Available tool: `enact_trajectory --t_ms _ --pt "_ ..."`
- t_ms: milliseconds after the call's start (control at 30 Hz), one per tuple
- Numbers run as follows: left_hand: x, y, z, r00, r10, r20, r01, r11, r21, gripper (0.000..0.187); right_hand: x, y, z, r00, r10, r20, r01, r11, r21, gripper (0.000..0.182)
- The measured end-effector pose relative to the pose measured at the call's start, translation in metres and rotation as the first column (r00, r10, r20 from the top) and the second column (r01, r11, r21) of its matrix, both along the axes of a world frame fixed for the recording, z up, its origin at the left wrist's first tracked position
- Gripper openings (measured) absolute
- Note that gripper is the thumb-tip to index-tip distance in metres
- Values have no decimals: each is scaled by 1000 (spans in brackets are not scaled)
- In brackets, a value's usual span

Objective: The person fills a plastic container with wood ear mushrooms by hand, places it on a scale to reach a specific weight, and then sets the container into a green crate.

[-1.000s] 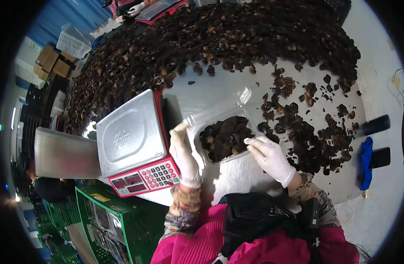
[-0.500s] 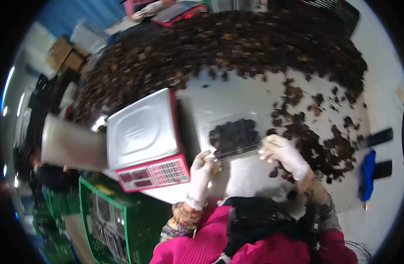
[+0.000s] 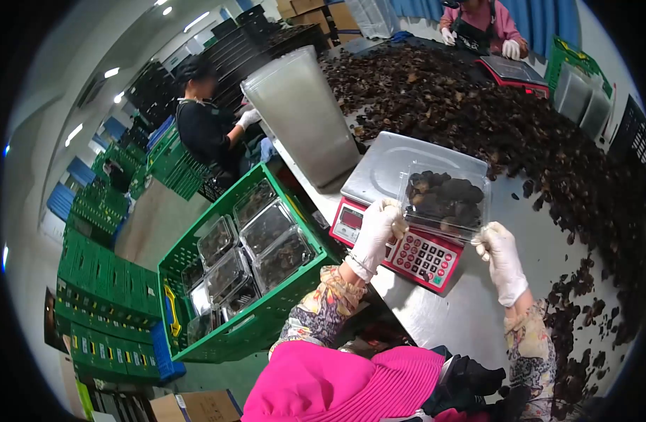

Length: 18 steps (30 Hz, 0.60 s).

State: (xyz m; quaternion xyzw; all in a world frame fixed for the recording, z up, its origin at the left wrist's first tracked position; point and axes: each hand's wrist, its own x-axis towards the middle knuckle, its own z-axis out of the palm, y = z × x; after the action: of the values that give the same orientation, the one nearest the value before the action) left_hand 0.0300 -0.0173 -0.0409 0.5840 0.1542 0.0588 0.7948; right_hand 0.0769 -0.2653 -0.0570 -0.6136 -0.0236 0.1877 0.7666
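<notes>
A clear plastic box filled with dark brown, mushroom-like pieces is held level between my gloved hands. My left hand pinches its near left corner, and my right hand grips the near right corner. In this view the box overlaps the plate and keypad edge of a red and silver digital scale. Behind the scale's left side rises a tall stack of clear containers. Loose dark pieces lie to the right of my right hand.
A green crate with several filled clear boxes stands at the left. A heap of dark pieces covers the far table. One co-worker is at the left; another person is across the table beside a second scale.
My view has swung left, bringing the green crate and co-workers into sight. Both hands have carried the filled box leftward from the bare table to over the scale.
</notes>
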Motion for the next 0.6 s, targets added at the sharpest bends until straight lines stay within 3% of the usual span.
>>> enact_trajectory --t_ms 133,200,233,300,333,367,400,433,533,600 --pt "7 17 -18 999 7 -52 -2 995 95 4 10 22 8 994 -53 -99 40 991 -131 6" --pt "10 26 -11 989 -122 -79 130 985 113 10 14 18 7 989 -87 -119 65 982 -177 6" --pt "10 39 -6 957 -273 -97 285 948 144 14 12 17 13 994 -50 -93 31 981 -192 9" --pt "5 48 5 970 -181 -161 218 944 250 42 3 6 20 999 20 -37 -28 969 -245 25" --pt "2 53 5 992 -25 -122 62 947 314 48 0 -1 19 999 8 -52 -21 966 -257 25" --pt "2 65 4 999 37 26 -44 910 412 49 -2 -8 15 999 -40 -9 37 971 -237 27" --pt "-3 71 16 987 78 141 -116 952 284 47 -2 -14 11 996 -83 35 88 974 -211 30" --pt "-2 84 16 963 186 195 -242 914 326 44 0 -21 8 995 -91 28 95 970 -224 32" --pt "-1 110 25 926 342 161 -375 886 274 42 5 -32 0 990 -142 17 143 969 -203 32" --pt "-1 111 26 921 348 174 -386 876 290 46 7 -31 -3 990 -141 27 143 971 -189 33"
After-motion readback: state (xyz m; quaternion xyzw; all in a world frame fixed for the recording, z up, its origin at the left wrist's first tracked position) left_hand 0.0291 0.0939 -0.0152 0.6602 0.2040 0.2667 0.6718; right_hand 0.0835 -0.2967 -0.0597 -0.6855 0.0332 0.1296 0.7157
